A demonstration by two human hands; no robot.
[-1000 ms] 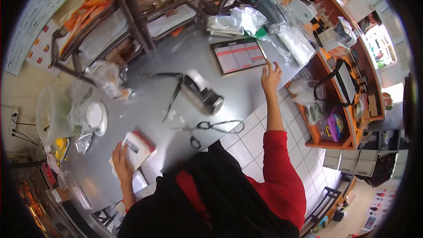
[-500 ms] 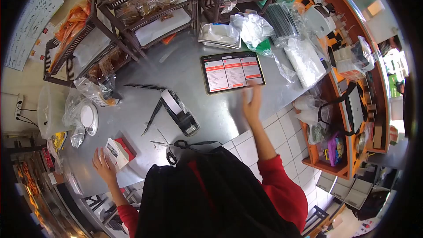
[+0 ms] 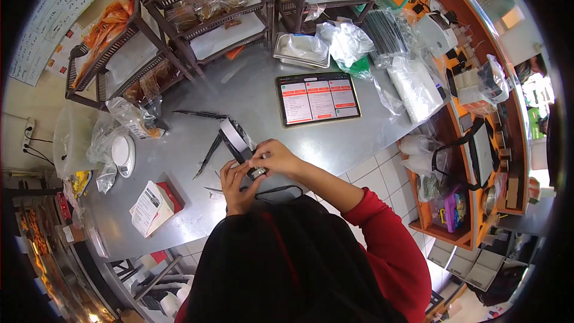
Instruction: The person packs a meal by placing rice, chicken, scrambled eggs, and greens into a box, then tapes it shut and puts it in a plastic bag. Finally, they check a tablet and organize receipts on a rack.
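Both of my hands meet at the near end of a black tape dispenser [image 3: 234, 137] that carries a white roll. My left hand [image 3: 238, 186] is at its left and near side, fingers bent round the end. From the right, my right hand [image 3: 275, 158] reaches over the same end with thumb and fingers pinched together; whatever is between them is too small to make out. Black strips [image 3: 209, 154] lie left of the dispenser. Beyond my right hand a tablet [image 3: 318, 99] lies with its screen lit. The scissors are mostly hidden, with a blade tip showing near my left hand.
On the left stand a white scale [image 3: 123, 154] and a red and white box [image 3: 156, 208] with printed paper. Dark racks [image 3: 209, 24] with bagged goods line the back. A metal tray [image 3: 302, 51] and plastic bags [image 3: 415, 90] are at the back right.
My left hand has left the box and moved right to the dispenser. My right hand has come from near the tablet, leftward and down, to the dispenser's end. Fingers of both have closed in.
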